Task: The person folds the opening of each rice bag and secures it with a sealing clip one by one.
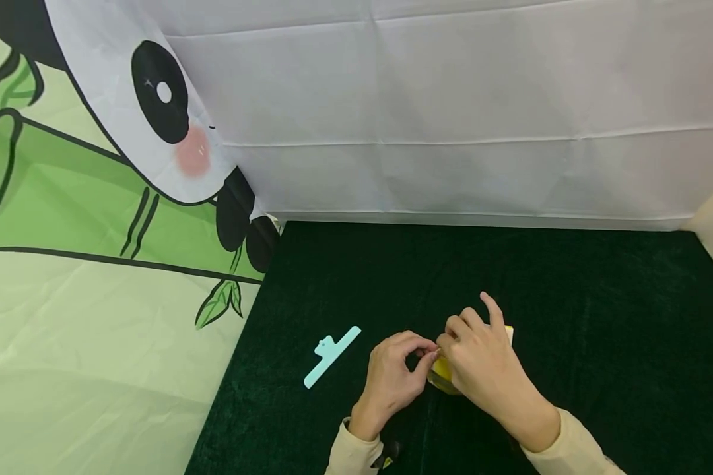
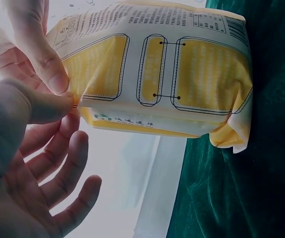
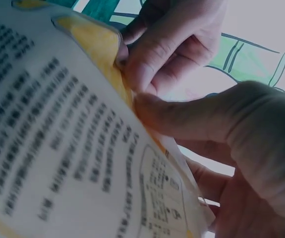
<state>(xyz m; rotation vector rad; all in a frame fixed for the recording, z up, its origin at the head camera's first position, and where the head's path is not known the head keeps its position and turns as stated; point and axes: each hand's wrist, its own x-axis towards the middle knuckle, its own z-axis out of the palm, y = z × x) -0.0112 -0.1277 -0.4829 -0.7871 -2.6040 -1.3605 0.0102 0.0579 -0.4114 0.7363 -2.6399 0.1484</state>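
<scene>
Both hands meet at one end of a yellow and white printed snack-style packet [image 2: 152, 69], which bulges and carries rows of small dark print. My left hand [image 1: 395, 376] pinches its edge between thumb and forefinger, the other fingers spread loosely in the left wrist view. Close beside it, my right hand [image 1: 484, 363] pinches the same edge with thumb and fingers, one finger raised in the head view. In the right wrist view the two thumbs nearly meet at the packet's edge. From above, the right hand hides most of the packet.
A light blue bag clip [image 1: 331, 356] lies on the dark green cloth [image 1: 600, 316] to the left of the hands. White fabric [image 1: 451, 99] hangs behind the table, and a panda-printed curtain [image 1: 95, 198] hangs at the left. A small dark object [image 1: 392, 452] shows near the left sleeve.
</scene>
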